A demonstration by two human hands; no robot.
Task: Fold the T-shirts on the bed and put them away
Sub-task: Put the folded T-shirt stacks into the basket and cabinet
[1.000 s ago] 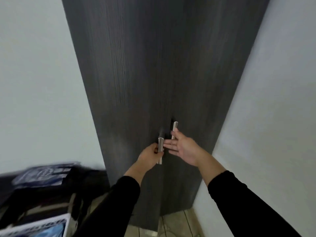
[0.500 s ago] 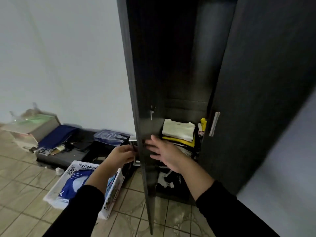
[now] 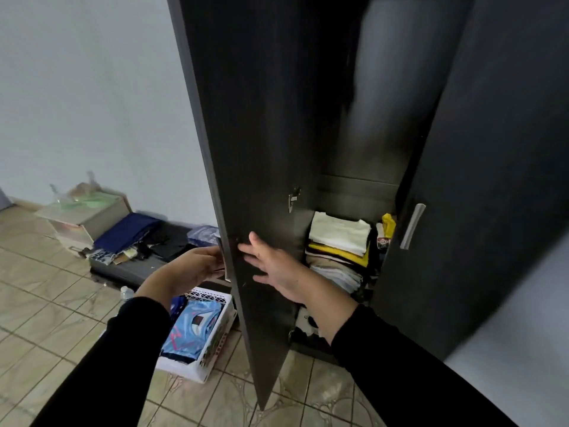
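Observation:
The dark wardrobe's left door [image 3: 246, 149] stands swung out towards me. My left hand [image 3: 187, 269] is on the door's outer side at the handle [image 3: 225, 266], thumb and fingers curled round it. On the inner face of the door, my right hand [image 3: 274, 266] lies flat with its fingers spread. Inside the wardrobe a stack of folded T-shirts [image 3: 338, 234] sits on a shelf, white on top, yellow and pale ones beneath. A white laundry basket [image 3: 212, 352] on the floor holds a light blue shirt [image 3: 194, 328].
The wardrobe's right door [image 3: 492, 180] is closed, with a silver handle [image 3: 412, 226]. A dark low case [image 3: 135, 266] with blue cloth and clutter lies along the wall, beside a small box [image 3: 92, 211]. A plastic bottle [image 3: 126, 292] stands on the tiled floor.
The left wardrobe door, closed a second ago, has been pulled open. My right hand moved from the handles to the door's inner face. The view swung left, showing the basket and the floor.

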